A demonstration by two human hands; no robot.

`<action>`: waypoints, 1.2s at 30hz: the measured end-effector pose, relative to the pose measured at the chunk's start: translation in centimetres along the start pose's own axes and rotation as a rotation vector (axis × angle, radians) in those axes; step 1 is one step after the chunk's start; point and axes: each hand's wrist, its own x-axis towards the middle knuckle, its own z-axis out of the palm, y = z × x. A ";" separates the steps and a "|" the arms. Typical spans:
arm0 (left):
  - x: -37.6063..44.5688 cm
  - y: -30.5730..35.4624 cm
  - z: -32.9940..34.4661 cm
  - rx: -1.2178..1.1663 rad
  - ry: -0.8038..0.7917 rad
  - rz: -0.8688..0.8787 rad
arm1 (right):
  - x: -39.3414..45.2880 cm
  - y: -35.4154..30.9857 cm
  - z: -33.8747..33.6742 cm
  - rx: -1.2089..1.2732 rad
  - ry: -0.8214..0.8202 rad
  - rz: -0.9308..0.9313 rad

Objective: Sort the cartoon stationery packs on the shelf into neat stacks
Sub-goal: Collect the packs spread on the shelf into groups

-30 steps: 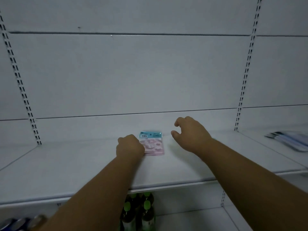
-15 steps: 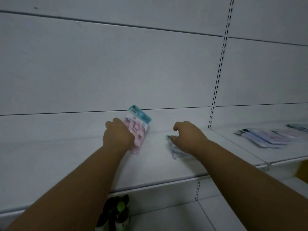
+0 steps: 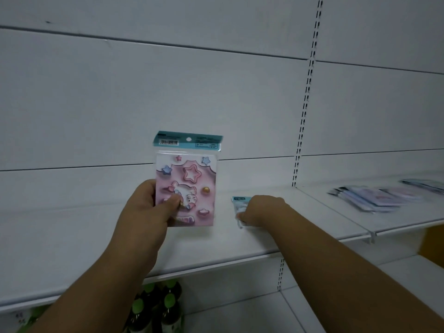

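Observation:
My left hand [image 3: 148, 207] holds a pink cartoon stationery pack [image 3: 189, 181] upright above the white shelf [image 3: 72, 236], thumb across its front, teal header card on top. To the right, my right hand [image 3: 260, 210] lies curled over a second pack [image 3: 239, 205] that rests flat on the shelf; only its teal header and pale left edge show. Further right, on the neighbouring shelf section, a blurred spread of several more packs [image 3: 374, 198] lies flat.
A slotted upright [image 3: 305, 104] divides the two shelf sections against the white back panel. Dark bottles with green caps [image 3: 153, 308] stand on the lower shelf below my left arm. A brown box edge [image 3: 432, 243] shows at far right.
My left hand has lifted the pink pack off the shelf and turned it upright to face me. My right hand stayed on the second pack. The view has swung to the right.

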 end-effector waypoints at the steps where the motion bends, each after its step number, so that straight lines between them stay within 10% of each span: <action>1: -0.2 0.0 -0.2 -0.010 -0.005 0.000 | -0.3 -0.1 0.0 0.018 0.014 0.011; 15: -0.7 -0.9 12.1 -0.166 -0.111 -0.027 | -2.7 11.2 -3.6 0.889 0.624 -0.186; 36: 3.7 1.5 60.2 -0.324 -0.362 -0.071 | 9.5 56.4 -12.0 0.852 0.822 0.085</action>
